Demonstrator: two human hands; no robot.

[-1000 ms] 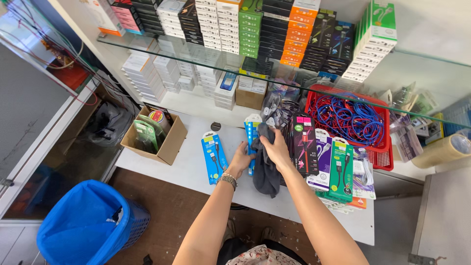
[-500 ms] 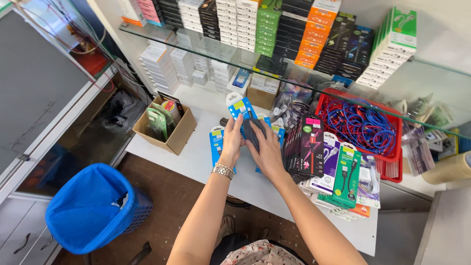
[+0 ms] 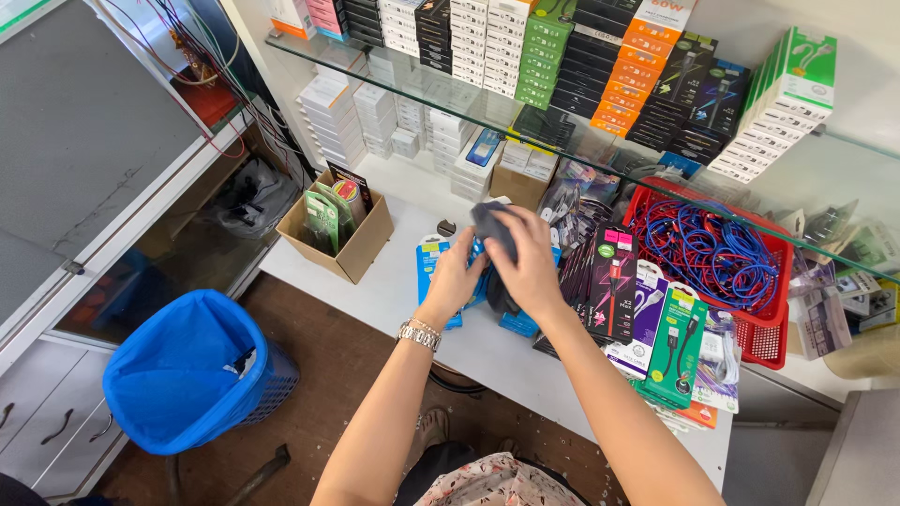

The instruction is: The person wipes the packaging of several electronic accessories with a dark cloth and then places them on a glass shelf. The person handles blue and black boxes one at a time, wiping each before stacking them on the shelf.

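Observation:
My right hand (image 3: 531,262) grips a dark grey cloth (image 3: 491,225) and presses it down over blue cable packets (image 3: 432,260) lying on the white counter (image 3: 394,290). My left hand (image 3: 457,277), with a metal watch at the wrist, rests on those same blue packets just left of the cloth. Part of the cloth hangs below my right palm. Black, pink and green cable packs (image 3: 614,286) lie directly right of my right hand.
A cardboard box of green packets (image 3: 339,225) stands at the counter's left end. A red basket of blue and red cables (image 3: 717,258) sits at right. A glass shelf (image 3: 562,141) with stacked boxes overhangs the back. A blue-lined bin (image 3: 183,370) stands on the floor.
Both hands and the cloth have shifted left from the dark packs onto the blue packets. The cloth is now bunched higher under my right hand.

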